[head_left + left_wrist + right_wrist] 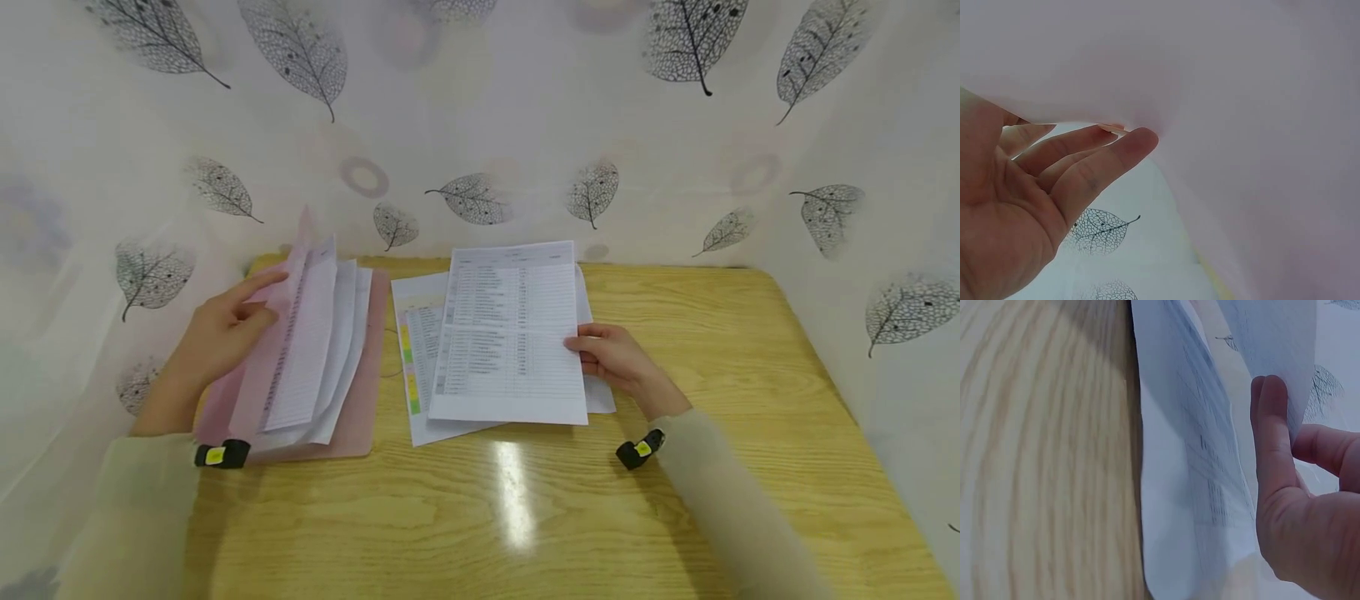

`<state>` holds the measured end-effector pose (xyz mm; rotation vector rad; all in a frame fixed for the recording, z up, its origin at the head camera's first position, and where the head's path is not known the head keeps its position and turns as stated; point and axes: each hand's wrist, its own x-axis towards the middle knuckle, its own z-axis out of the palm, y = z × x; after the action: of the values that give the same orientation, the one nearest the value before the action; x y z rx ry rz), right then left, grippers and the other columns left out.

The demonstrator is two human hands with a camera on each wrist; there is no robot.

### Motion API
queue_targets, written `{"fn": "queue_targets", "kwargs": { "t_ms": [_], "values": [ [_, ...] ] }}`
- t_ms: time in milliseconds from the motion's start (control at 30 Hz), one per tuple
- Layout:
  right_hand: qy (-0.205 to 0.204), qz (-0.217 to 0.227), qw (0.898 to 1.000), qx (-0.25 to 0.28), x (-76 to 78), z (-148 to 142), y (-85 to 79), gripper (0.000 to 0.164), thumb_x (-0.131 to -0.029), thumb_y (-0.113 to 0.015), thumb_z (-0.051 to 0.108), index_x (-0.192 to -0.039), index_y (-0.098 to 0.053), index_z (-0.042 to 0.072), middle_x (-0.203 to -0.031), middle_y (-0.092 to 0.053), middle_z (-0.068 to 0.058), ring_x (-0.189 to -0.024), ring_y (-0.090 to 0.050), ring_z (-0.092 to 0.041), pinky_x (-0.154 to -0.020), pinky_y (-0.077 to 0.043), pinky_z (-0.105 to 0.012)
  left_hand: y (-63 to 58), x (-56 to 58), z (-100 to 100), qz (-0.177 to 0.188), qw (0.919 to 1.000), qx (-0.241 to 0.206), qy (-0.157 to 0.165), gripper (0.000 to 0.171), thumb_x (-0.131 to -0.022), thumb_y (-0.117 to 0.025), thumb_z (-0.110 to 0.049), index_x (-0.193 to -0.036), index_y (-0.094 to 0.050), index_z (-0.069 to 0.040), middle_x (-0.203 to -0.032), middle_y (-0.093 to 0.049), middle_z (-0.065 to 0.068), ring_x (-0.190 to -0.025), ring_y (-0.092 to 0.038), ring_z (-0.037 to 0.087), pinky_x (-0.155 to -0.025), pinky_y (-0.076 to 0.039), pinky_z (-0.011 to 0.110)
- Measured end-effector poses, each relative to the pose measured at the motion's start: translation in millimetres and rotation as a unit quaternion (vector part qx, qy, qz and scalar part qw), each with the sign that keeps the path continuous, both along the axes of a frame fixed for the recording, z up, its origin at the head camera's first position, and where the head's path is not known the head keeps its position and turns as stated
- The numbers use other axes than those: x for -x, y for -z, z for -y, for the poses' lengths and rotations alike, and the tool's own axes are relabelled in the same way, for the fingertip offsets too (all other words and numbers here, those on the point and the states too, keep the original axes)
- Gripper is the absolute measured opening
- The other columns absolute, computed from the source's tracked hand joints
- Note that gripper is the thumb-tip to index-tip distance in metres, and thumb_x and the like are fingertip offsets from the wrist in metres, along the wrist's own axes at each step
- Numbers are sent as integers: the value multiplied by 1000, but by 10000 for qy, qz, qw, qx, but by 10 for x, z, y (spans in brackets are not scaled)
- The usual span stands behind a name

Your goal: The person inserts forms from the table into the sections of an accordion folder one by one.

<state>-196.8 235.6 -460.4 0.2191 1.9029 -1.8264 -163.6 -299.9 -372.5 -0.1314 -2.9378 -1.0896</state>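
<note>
On the left of the head view lies a pink folder (361, 400) with several white sheets (345, 325) fanned inside. My left hand (232, 333) pinches its translucent pink cover (276, 350) and holds it raised. In the left wrist view the thumb and fingers (1141, 142) meet at the cover's edge. A printed sheet (513, 333) with a table on it is gripped at its right edge by my right hand (618, 360), thumb on the front, fingers behind. The right wrist view shows the sheet (1272, 344) between thumb and fingers. Other papers (420, 350) lie below it, one with coloured strips.
All of this is on a light wooden table (420, 517) with rounded corners. A pale curtain or cloth (517, 125) with a leaf pattern rises behind the table and at both sides. Each wrist wears a black band (222, 454).
</note>
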Motion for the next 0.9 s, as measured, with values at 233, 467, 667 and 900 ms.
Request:
{"fn": "queue_targets", "kwargs": {
  "t_ms": [233,467,667,900],
  "values": [
    [80,18,10000,20,9,236,62,36,-104,-62,9,-134,-51,-7,-94,-74,3,-83,-74,-8,-74,-60,-23,3,-9,-21,-24,10000,25,7,53,-108,-50,-25,-161,-45,-28,-155,-51,24,-95,-55,22,-69,-42,22],
    [112,91,9998,139,-9,448,69,38,-103,-62,6,-136,-48,-8,-94,-72,0,-81,-73,-9,-72,-59,-24,6,-32,-37,-93,10000,-29,-12,53,-108,-50,-24,-160,-47,-26,-151,-53,23,-93,-54,19,-68,-42,22],
    [198,59,9996,179,51,663,91,36,-102,-63,6,-133,-50,-7,-94,-71,-1,-79,-72,-9,-70,-59,-24,18,39,-26,-68,10000,-9,28,53,-108,-49,-24,-161,-45,-26,-154,-51,25,-101,-56,30,-70,-42,21],
    [317,27,9993,202,133,867,106,40,-101,-65,5,-137,-53,-7,-97,-72,-4,-78,-72,-11,-69,-59,-25,39,137,-3,-2,9999,-116,78,54,-109,-48,-24,-163,-42,-27,-161,-45,25,-114,-60,41,-73,-42,19]
  ]
}}
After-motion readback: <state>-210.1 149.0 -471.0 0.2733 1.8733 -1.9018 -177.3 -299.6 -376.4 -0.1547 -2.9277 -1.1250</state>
